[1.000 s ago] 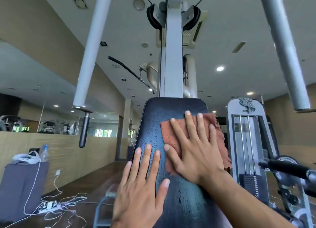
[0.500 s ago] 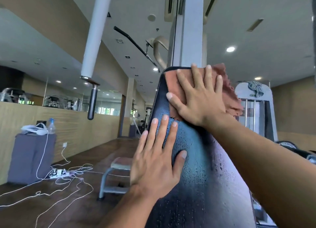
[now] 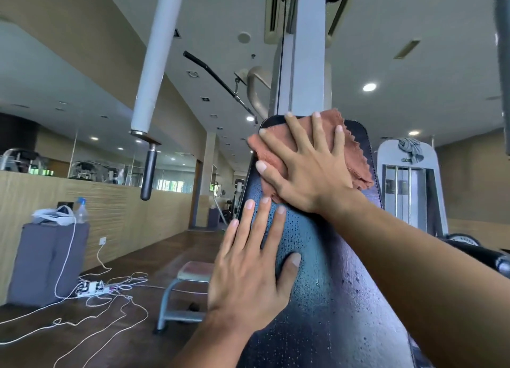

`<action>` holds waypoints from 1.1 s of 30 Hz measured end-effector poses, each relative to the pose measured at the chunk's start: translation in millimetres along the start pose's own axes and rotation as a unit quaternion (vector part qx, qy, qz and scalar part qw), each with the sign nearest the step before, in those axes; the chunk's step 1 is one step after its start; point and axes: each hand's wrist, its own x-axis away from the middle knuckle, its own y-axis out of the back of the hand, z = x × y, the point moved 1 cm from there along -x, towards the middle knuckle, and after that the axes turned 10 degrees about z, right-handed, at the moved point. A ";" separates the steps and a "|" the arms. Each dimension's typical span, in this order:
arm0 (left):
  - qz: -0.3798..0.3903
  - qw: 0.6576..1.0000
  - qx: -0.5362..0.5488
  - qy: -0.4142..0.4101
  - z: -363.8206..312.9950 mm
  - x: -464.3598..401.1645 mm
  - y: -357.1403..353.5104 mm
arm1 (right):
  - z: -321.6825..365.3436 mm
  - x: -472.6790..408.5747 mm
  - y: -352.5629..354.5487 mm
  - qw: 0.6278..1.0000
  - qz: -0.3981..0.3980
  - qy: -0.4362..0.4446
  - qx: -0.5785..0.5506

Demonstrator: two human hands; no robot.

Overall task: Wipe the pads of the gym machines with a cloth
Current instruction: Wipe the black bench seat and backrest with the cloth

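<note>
The right hand (image 3: 309, 171) lies flat with its fingers spread wide across a rust-coloured cloth (image 3: 356, 160), pressing it against the top of the machine's back pad (image 3: 325, 279); spread fingers give the broadest contact, which suits a wiping stroke better than a bunched grip would. The cloth sits at the pad's upper rounded edge, one corner poking above the rim and a scalloped hem trailing off to the right. The left hand (image 3: 248, 268) rests lower on the same pad, palm down and fingers straight, holding nothing; it is probably there to steady the body, or the pad itself, while the other arm reaches high. The pad is a tall, dark, smooth upholstered slab, tilted and narrowing toward its top, and its face below the cloth is beaded with fine droplets (likely sprayed cleaner, though that is a guess), so most of it looks not yet wiped. The cloth appears soft with a fine ribbed weave. Behind the pad rises a pale square steel column (image 3: 306, 50), and a white tube with a black handle (image 3: 149, 169) hangs to the left.
</note>
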 end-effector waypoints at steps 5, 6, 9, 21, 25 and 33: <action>0.000 1.000 0.004 0.002 0.4 0.9 -0.8 | -33.7 20.8 -2.1 0.992 -0.008 -0.114 -0.045; -0.001 1.000 0.005 0.002 0.1 0.7 -0.9 | -33.1 26.4 -4.4 0.992 -0.004 -0.116 -0.041; 0.000 1.000 0.003 0.000 0.3 1.3 -0.5 | -32.1 45.5 -8.9 0.998 0.009 -0.054 -0.007; 0.006 1.000 0.002 0.008 -1.3 0.9 -1.2 | -31.0 104.3 -27.9 0.983 0.014 -0.167 -0.077; -0.004 1.000 0.001 0.006 -0.7 1.6 -2.6 | -27.7 100.5 -26.0 0.993 0.027 -0.105 -0.049; 0.002 1.000 -0.004 0.012 -0.6 0.4 -2.3 | -12.5 22.1 -6.4 0.995 -0.006 -0.086 -0.043</action>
